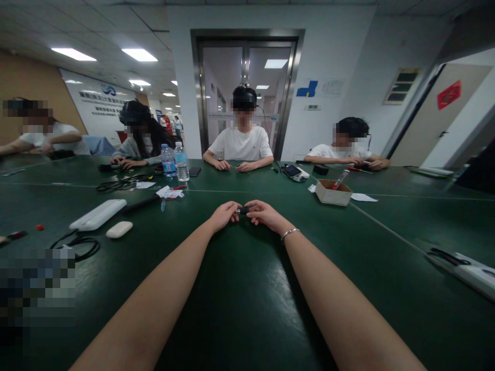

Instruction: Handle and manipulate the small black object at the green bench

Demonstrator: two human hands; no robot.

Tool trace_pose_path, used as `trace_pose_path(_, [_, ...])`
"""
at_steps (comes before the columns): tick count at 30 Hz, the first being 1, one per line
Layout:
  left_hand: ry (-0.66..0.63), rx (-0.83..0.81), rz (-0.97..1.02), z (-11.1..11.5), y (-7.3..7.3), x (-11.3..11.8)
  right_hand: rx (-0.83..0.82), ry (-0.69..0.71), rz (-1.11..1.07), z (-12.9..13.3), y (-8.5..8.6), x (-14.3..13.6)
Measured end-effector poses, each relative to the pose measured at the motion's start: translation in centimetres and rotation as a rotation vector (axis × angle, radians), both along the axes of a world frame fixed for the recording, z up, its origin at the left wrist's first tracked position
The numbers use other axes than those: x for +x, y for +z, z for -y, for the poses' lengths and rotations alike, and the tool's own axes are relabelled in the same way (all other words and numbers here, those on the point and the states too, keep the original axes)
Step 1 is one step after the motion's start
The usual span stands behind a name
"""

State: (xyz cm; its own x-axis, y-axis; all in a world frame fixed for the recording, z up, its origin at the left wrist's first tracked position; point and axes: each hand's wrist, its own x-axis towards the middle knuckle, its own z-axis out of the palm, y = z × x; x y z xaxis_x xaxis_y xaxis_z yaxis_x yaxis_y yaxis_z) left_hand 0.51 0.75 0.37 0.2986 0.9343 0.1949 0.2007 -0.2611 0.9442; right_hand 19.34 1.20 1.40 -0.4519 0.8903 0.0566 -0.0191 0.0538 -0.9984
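Over the green table, my left hand (225, 215) and my right hand (266, 215) meet in front of me. Between them is a small dark tube-like piece with a pale band (243, 210), too small for me to make out its kind. My left fingers pinch its left end, while my right thumb and fingers close on its right end. The piece lies roughly level, just above the tabletop. A silver bracelet (289, 234) circles my right wrist. Parts of the piece are hidden under the fingertips.
Left on the green table (240, 288) lie a white power bank (99, 215), a white oval case (119, 229) and black cables (88, 250). Two water bottles (181, 162) stand farther back. A small open box (333, 193) sits at right. Several people sit around the table.
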Motion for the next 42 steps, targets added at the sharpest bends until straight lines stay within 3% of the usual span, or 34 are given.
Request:
trace_pose_path(6, [0.028, -0.043, 0.002, 0.03, 0.18, 0.01, 0.004, 0.03, 0.013, -0.19, -0.12, 0.03])
trace_pose_path(42, [0.013, 0.054, -0.086, 0.04, -0.17, -0.25, 0.017, 0.012, 0.006, -0.42, -0.42, -0.06])
